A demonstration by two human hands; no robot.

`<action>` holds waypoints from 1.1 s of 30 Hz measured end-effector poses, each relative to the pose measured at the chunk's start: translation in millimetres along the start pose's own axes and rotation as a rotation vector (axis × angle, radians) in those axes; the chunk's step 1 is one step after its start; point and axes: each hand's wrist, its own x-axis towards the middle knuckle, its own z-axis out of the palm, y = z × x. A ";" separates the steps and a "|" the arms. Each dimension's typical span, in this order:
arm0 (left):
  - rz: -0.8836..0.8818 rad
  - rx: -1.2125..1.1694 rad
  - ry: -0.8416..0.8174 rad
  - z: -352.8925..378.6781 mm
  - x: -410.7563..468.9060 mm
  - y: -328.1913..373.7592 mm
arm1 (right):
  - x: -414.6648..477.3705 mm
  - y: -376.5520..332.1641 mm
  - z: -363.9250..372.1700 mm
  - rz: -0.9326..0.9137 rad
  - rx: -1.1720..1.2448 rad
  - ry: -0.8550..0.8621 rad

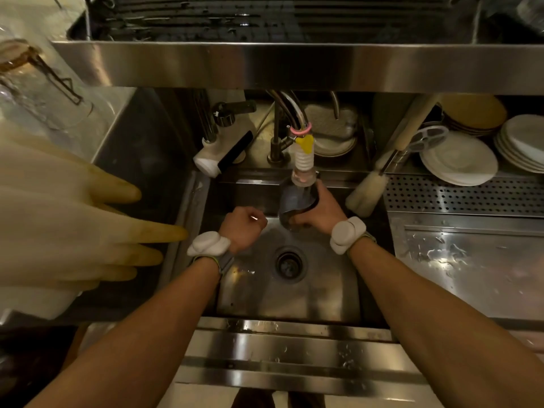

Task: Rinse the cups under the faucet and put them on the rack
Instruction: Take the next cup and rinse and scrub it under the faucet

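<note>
My right hand (319,212) grips a clear glass cup (297,200) and holds it tilted right under the faucet nozzle (303,169), over the steel sink (294,301). My left hand (243,228) hovers to the left of the cup with fingers curled into a fist; I see nothing in it. The dark slatted rack (265,19) runs along the top of the view, above a steel shelf edge (294,64).
Stacked white plates (459,159) and a bottle brush (368,192) sit right of the sink above a perforated drain board (465,195). Pale rubber gloves (59,219) hang at the left. A glass jar (32,81) lies at upper left. The drain (289,263) is in the basin's middle.
</note>
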 end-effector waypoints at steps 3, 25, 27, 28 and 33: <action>-0.025 0.005 -0.007 -0.1 2.2 -2.2 | -3.3 0.1 1.4 -0.004 -0.003 -0.083; -0.006 0.024 -0.022 -4.5 -5.9 4.4 | -15.2 -6.6 -8.3 0.083 -0.023 -0.108; 0.002 0.008 -0.007 -7.1 -5.4 7.3 | -14.9 -7.5 -12.2 0.082 -0.010 -0.084; 0.010 -0.003 -0.003 -8.0 -5.7 8.3 | -14.2 -8.5 -12.5 0.074 -0.007 -0.070; 0.024 -0.008 -0.030 -6.6 -4.5 6.0 | -15.3 -11.1 -2.5 0.087 -0.077 -0.107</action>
